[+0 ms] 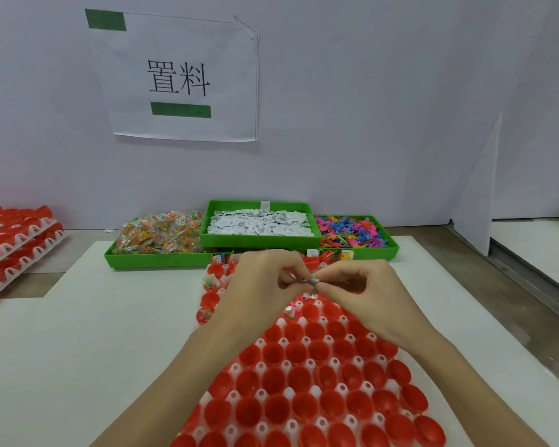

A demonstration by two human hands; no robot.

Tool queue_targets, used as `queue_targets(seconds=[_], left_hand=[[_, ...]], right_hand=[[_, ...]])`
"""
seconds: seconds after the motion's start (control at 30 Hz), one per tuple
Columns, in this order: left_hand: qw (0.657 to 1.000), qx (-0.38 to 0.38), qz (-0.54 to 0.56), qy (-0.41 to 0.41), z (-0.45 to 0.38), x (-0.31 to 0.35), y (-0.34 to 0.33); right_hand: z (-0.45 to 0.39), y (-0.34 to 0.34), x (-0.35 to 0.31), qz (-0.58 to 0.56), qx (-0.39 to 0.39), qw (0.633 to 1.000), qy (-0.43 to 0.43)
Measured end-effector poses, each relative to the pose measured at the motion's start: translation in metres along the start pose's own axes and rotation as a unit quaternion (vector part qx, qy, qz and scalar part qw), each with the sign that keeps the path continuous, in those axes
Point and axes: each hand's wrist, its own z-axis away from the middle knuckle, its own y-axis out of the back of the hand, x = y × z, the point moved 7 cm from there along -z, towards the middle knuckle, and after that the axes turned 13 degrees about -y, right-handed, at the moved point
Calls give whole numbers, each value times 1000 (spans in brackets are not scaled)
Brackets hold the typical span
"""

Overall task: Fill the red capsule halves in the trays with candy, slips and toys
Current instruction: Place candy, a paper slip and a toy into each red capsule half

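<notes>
Both hands meet over far rows of tray [299, 353]. Left hand [265, 279] and right hand [362, 285] pinch small candy packet [312, 281] between fingertips, grip closed on it. Step: candy fill, near capsule halves [304, 404] empty. Next: drop into open half just below.

Glossy red plastic capsule halves [304, 379] are sitting in a translucent white plastic tray [310, 364]; smooth green plastic bins [162, 258] are holding shiny clear-wrapped candy [162, 235], matt paper slips [262, 223] and rubbery-looking toys [350, 233]
</notes>
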Motion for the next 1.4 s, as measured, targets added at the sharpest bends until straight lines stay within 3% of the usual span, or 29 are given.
queue_targets(seconds=[0.17,0.4,0.87,1.13,1.4], left_hand=[[996,-89,-4,5,-7,-13,-24],[988,-145,-53,-23,-8,-17,-28],[976,-174,-114,-65,-2,-19,-48],[957,-244,-135,-82,-1,-21,-56],[931,-330,-137,-77,4,-24,-47]], right_hand=[[-5,-3,20,28,-9,999,-26],[-6,-18,24,73,0,997,-16],[-3,-29,11,218,7,975,52],[-6,-27,20,153,-14,988,11],[-4,-29,17,179,12,983,23]])
